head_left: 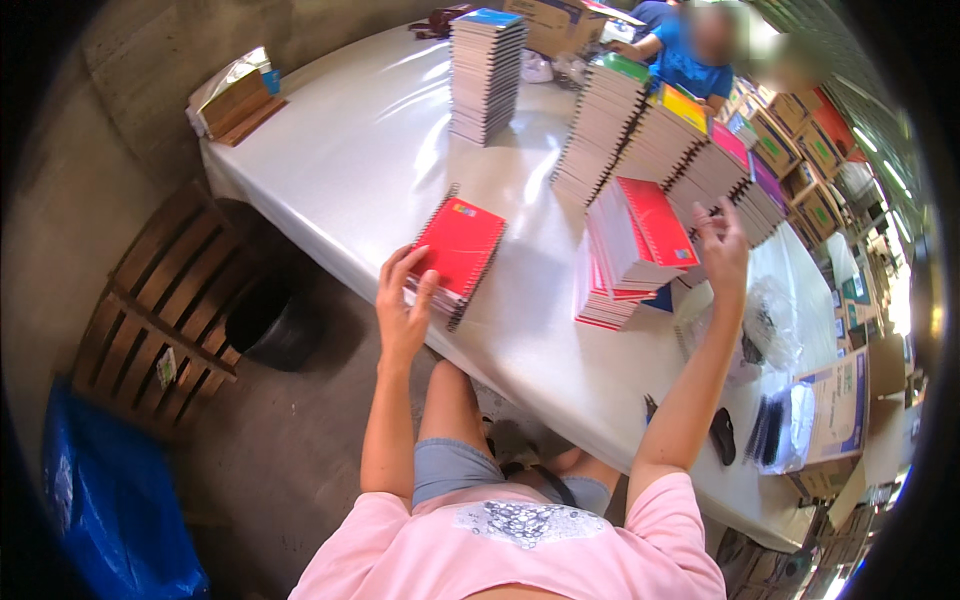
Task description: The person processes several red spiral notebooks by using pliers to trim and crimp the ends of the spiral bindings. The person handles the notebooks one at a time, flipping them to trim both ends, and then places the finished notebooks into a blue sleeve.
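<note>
- Touching red notebooks point(462, 245) with spread left hand point(403, 290).
- Hovering beside red-topped pile point(650, 228) with loose-fingered right hand point(722, 245).
- Blocked beyond right hand by tall stacks point(600, 130), rightward by crumpled plastic point(770, 312).

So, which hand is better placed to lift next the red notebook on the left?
Probably the left hand: it lies over an edge of that red notebook, while the right hand is beside the red-topped stack.

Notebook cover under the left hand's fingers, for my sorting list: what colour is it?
The notebook cover is mostly red, seen best in the head view.
</note>
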Available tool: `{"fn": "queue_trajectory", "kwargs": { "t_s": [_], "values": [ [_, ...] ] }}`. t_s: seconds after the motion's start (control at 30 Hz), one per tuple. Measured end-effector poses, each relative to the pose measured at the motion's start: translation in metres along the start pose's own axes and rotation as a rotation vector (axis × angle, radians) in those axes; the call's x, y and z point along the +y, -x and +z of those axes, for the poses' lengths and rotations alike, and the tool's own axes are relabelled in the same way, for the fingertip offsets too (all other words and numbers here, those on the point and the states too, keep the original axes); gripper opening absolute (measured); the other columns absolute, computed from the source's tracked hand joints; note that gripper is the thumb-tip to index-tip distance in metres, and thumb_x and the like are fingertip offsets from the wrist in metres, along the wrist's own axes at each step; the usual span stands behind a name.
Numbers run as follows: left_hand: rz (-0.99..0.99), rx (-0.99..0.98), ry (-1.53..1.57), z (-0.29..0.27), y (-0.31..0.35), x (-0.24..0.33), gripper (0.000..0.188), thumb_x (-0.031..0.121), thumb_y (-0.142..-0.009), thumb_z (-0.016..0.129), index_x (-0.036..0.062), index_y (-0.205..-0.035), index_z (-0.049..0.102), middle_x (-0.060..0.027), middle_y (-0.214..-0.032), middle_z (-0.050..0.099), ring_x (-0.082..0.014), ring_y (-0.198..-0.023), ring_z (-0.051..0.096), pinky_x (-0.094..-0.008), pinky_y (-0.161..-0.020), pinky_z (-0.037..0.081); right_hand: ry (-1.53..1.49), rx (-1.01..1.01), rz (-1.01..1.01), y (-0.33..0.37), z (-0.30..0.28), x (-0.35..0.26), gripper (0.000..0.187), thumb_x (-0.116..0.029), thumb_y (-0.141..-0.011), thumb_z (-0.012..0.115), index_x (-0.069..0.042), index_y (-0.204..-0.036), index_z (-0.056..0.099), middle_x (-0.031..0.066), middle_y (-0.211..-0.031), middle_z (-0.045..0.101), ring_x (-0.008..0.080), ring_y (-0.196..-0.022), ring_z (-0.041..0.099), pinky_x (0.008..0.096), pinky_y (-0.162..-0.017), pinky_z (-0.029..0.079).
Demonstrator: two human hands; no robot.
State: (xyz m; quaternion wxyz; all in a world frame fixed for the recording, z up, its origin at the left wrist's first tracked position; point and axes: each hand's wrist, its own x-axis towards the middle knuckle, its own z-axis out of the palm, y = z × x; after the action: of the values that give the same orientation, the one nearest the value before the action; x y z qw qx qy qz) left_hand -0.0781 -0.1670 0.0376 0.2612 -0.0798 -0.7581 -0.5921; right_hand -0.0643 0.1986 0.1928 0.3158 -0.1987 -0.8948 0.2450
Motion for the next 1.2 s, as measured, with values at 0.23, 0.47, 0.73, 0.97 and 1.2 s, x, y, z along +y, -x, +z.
{"fn": "queue_trajectory", "kwargs": {
  "t_s": [0.23,0.47,0.73,0.97,1.2],
  "values": [
    [0.194,0.237,-0.378,-0.003,-0.004,0.032,0.035,0.021,-0.088,0.061,0.0017,-0.117,0.057,-0.019,-0.126,0.049,-0.0324,-0.12,0.043,-0.0402,-0.1,0.033,-0.162,-0.232,0.038,0.013,-0.002,0.016,0.042,-0.033,-0.083,0.069,0.004,-0.103,0.062,0.0092,-0.08,0.067,0.0128,-0.071,0.06,0.0285,-0.067,0.048],
    [-0.085,-0.204,0.707,0.065,0.042,0.148,0.063,0.013,-0.083,0.068,-0.0035,-0.135,0.036,-0.0183,-0.134,0.04,-0.0258,-0.12,0.042,-0.0374,-0.098,0.037,-0.591,0.11,-0.172,0.14,-0.007,-0.023,0.026,-0.017,-0.076,0.077,-0.004,-0.093,0.062,0.0068,-0.08,0.065,0.0125,-0.066,0.061,0.0259,-0.06,0.049],
    [0.286,-0.675,-0.285,0.079,0.053,0.116,0.026,0.002,-0.077,0.064,0.01,-0.101,0.058,-0.0072,-0.094,0.061,-0.0252,-0.098,0.055,-0.0546,-0.098,0.026,-0.283,-0.106,0.188,0.141,-0.015,0.126,0.043,-0.024,-0.088,0.06,-0.009,-0.127,0.051,0.0109,-0.103,0.064,0.0193,-0.086,0.061,0.0324,-0.078,0.047],
    [0.516,-0.66,-0.522,0.119,0.087,0.094,0.042,0.039,-0.068,0.073,0.012,-0.095,0.056,-0.0031,-0.107,0.051,-0.0298,-0.118,0.041,-0.0747,-0.093,0.006,0.16,-0.177,-0.052,0.133,0.008,0.199,0.035,-0.005,-0.083,0.059,-0.01,-0.117,0.059,0.0147,-0.096,0.058,0.0296,-0.089,0.056,0.0396,-0.079,0.045],
    [0.626,-0.329,-0.433,0.127,0.099,0.058,0.046,0.047,-0.053,0.075,0.0148,-0.078,0.055,-0.0021,-0.088,0.051,-0.0234,-0.092,0.047,-0.0634,-0.087,0.023,-0.381,-0.464,-0.073,0.176,-0.023,0.083,0.028,-0.002,-0.084,0.059,-0.009,-0.111,0.066,0.0085,-0.089,0.056,0.0188,-0.074,0.054,0.029,-0.068,0.045]
  ]
}}
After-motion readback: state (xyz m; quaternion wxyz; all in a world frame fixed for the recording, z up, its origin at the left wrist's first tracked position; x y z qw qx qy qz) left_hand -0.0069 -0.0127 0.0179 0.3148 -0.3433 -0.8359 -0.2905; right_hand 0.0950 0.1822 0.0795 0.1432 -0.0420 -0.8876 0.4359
